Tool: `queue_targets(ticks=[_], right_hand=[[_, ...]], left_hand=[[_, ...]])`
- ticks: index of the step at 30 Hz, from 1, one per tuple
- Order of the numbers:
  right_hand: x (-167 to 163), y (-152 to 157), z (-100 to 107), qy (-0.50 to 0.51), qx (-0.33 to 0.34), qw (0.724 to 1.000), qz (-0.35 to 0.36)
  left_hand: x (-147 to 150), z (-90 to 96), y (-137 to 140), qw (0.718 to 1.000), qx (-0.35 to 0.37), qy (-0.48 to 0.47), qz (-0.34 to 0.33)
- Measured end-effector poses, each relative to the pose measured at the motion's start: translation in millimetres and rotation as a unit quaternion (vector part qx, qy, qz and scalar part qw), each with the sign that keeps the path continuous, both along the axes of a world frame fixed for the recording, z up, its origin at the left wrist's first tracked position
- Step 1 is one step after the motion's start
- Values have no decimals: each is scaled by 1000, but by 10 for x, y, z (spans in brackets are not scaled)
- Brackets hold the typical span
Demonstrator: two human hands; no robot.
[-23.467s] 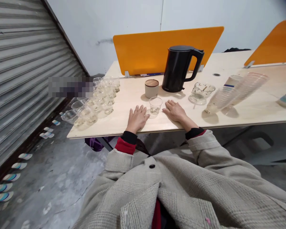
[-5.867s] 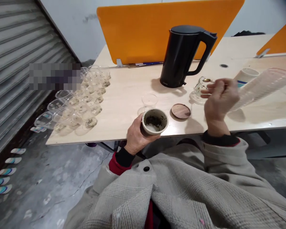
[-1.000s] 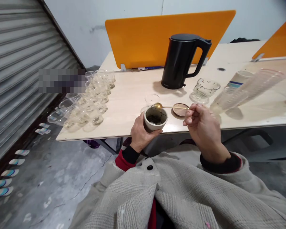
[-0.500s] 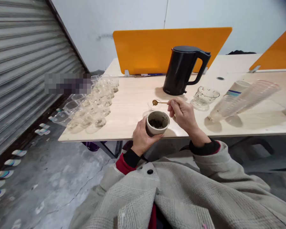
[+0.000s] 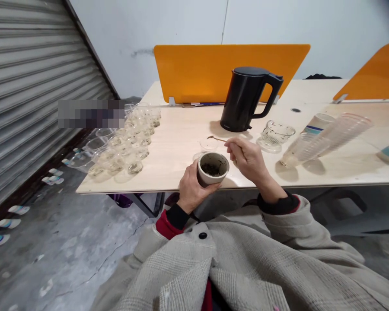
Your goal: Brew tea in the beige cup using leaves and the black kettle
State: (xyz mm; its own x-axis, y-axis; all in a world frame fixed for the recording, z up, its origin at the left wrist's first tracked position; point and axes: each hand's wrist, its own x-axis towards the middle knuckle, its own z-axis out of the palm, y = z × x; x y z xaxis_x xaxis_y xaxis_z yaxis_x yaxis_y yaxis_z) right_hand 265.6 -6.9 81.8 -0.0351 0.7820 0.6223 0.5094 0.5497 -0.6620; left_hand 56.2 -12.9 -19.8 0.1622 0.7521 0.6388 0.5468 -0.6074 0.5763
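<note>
Round pale-grey open jar (image 5: pixel 214 179), dark leaf bits (image 5: pixel 210 169) inside — at front edge of pale wooden desk (image 5: pixel 176 140), left hand (image 5: pixel 192 185) grip wrapped around it. Right hand (image 5: pixel 247 160) grip pinches thin gold-brown spoon (image 5: pixel 218 139) — tip near clear plastic cup (image 5: pixel 205 146) behind jar.

A pale wall (image 5: pixel 188 26) backs a light desk (image 5: pixel 175 138) with orange dividers (image 5: pixel 194 71); a ribbed shutter (image 5: pixel 35 86), probably metal, borders cracked grey floor (image 5: pixel 78 229).

One camera, up on the wearer's head, and it's looking forward and down past the coat (image 5: pixel 246 272), close in: left hand (image 5: pixel 192 186) and right hand (image 5: pixel 248 160) near mid-frame, surface (image 5: pixel 178 134) stretching beyond, wall (image 5: pixel 188 21) up top, shutter (image 5: pixel 29 86) at left.
</note>
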Motion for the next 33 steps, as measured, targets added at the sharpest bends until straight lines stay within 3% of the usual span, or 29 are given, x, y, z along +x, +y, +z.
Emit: queue_targets(ticks=[6,11,15,21,25,29,33], right_hand=[[-5,-1,-10,171,-35,985,-2],[76,62,-45,336,-54,940,-20],[359,132,19,415,-26,906,-82],[962,234,152,417,39,881,-219],[1161,353,161,400,12,872,-281],[1209,516,108,376,-40,874,-304],[1293,707,-21,342,-73,894,-281]], left_hand=[[4,0,2,1000,-2,-1,1],[0,-15,15,1000,0,-2,-2],[-12,-27,22,1000,-3,-10,2],[-7,-27,26,1000,3,-18,2],[4,-29,30,1000,10,-17,6],[13,-37,41,1000,15,-13,7],[17,-39,42,1000,11,-13,9]])
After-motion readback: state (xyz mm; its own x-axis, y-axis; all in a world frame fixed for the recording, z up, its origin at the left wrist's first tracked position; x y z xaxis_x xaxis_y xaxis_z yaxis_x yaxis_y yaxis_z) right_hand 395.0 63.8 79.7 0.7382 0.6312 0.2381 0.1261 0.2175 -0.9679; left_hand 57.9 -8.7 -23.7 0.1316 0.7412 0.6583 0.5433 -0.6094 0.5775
